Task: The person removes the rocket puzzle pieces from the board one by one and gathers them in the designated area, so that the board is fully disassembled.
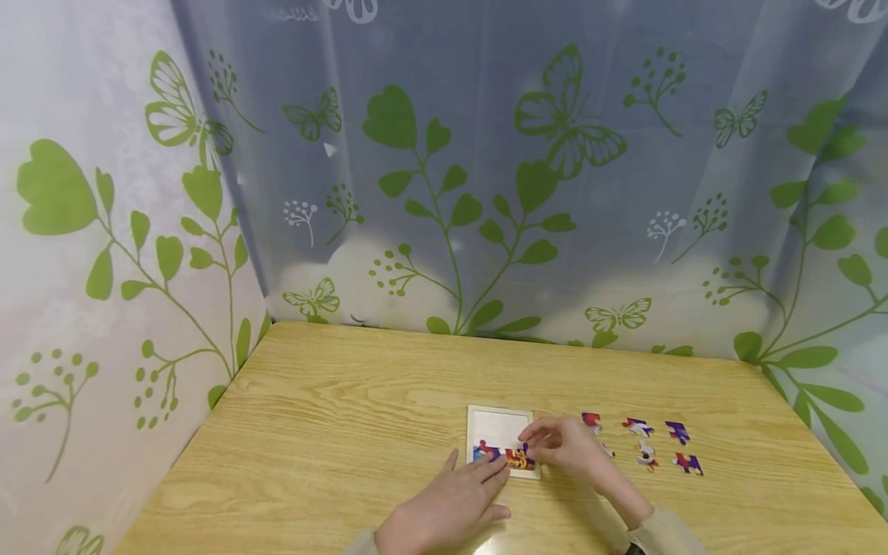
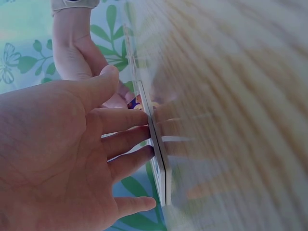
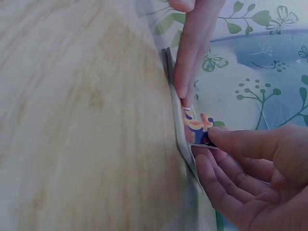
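Note:
A square puzzle tray (image 1: 470,420) with a pale raised rim lies on the table, colourful jigsaw pieces (image 1: 486,447) filling its near part and its far part showing bare. My left hand (image 1: 451,497) is spread over the near edge, straight fingertips resting on the pieces. At the tray's right side, my right hand (image 1: 565,447) pinches a purple and orange puzzle piece (image 3: 196,132) between thumb and fingers. In the right wrist view this piece stands close to the rim, just below the left fingertips. The left palm (image 2: 53,149) shows empty in the left wrist view.
To the right of the tray, several loose puzzle pieces (image 1: 677,432) lie in rough rows, some partly behind the right hand. One loose piece (image 1: 646,455) has a white bird-like figure. A curtain (image 1: 479,254) with green leaves and butterflies stands behind the wooden table (image 1: 333,408).

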{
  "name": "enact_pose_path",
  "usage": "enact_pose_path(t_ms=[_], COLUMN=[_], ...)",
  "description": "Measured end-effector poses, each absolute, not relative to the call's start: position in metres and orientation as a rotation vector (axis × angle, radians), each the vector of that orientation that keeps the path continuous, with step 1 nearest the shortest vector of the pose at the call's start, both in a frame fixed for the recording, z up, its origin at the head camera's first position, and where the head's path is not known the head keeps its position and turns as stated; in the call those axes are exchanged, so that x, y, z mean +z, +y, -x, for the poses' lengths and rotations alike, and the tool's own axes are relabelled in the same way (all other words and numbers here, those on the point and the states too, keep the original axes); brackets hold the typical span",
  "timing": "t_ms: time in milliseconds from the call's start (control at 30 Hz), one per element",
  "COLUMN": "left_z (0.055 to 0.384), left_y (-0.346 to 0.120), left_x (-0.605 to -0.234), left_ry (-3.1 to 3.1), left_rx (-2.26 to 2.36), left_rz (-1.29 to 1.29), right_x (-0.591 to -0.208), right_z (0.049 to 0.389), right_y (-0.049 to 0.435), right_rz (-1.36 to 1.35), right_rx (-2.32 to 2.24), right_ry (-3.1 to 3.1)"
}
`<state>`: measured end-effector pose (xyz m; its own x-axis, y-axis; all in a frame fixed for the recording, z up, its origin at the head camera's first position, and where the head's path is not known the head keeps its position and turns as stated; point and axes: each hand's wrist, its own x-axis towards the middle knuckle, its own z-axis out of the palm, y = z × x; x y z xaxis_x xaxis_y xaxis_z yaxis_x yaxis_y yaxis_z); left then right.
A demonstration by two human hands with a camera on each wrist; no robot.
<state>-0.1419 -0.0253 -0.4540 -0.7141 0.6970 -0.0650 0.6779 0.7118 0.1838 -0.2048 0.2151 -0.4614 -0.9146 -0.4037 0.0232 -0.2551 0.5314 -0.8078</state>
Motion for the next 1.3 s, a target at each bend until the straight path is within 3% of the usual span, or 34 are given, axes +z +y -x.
enact_pose_path(t_ms=[333, 700, 1300], left_z=[0.143, 0.142, 0.141], left_y=[-0.025, -0.023, -0.025], left_x=[-0.453, -0.453, -0.457], left_ry=[2.759, 2.763, 2.79], left_rx=[0.241, 0.24, 0.241], left_rz=[-1.129, -1.123, -1.136], right_x=[-0.464, -0.452, -0.442], right_z=[0.201, 0.2, 0.185], right_y=[0.218, 0.228, 0.281], right_rz=[0.528, 0.309, 0.091], right_rx=[-1.354, -1.656, -1.619], right_ry=[2.598, 2.488, 2.544])
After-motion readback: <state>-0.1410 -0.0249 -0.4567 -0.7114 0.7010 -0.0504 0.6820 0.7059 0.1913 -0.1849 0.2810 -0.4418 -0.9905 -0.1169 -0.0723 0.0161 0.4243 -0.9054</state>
